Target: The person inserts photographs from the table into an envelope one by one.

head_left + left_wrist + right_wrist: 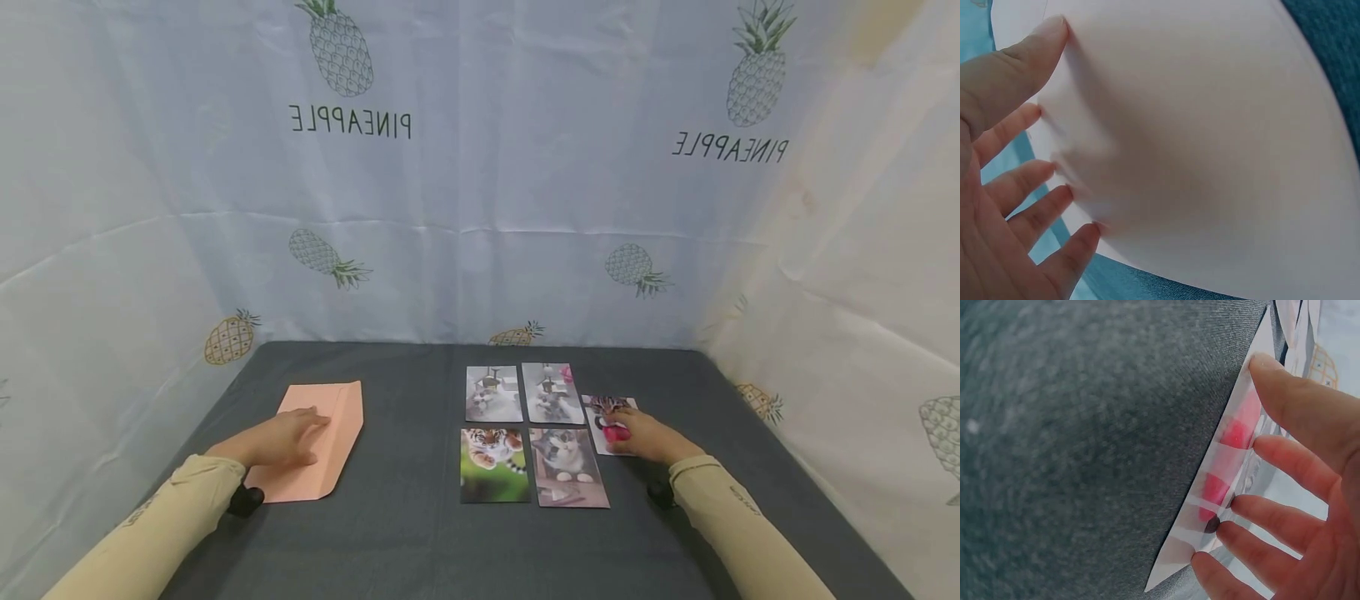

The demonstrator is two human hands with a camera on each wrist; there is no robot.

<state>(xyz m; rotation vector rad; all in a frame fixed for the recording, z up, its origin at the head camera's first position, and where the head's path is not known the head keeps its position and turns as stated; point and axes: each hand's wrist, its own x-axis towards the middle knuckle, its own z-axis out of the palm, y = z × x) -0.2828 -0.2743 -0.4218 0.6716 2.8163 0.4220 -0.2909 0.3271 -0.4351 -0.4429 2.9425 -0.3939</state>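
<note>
On the left of the table lies a peach-coloured envelope point(347, 425) with its flap side toward the right. My left hand point(281, 437) rests on it, fingers spread and fingertips touching the paper point(1210, 125). At the right, my right hand point(651, 437) touches a photo card point(597, 417) showing a cat's face and something pink. In the right wrist view the thumb and spread fingertips lie on that card point(1225, 450), which is flat on the cloth. Left of it lie two grey-white cat cards point(493, 404) point(552, 400), a tiger card point(491, 479) and a kitten card point(568, 479).
A dark grey cloth point(405, 533) covers the table. White curtains point(510, 167) printed with pineapples hang behind it and along both sides. The four cards beside the right hand's card stand in two rows, with narrow gaps between them.
</note>
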